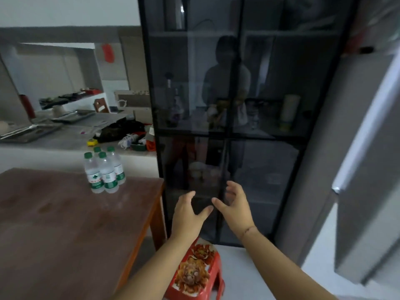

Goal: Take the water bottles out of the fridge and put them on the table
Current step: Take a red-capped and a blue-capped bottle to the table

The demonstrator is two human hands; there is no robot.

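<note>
Several small water bottles (104,169) with green caps and green labels stand upright in a tight cluster at the far edge of the brown wooden table (65,224). My left hand (188,213) and my right hand (237,204) are raised side by side in front of a dark glass cabinet, fingers spread and loosely bent, holding nothing. They are well to the right of the bottles. The grey fridge (363,169) stands at the far right, its door edge toward me; I cannot see inside it.
A tall dark glass-door cabinet (227,115) stands straight ahead between table and fridge. A red plastic stool (194,273) with a flower pattern sits on the floor below my arms. A cluttered counter (75,131) with trays and bags runs behind the table.
</note>
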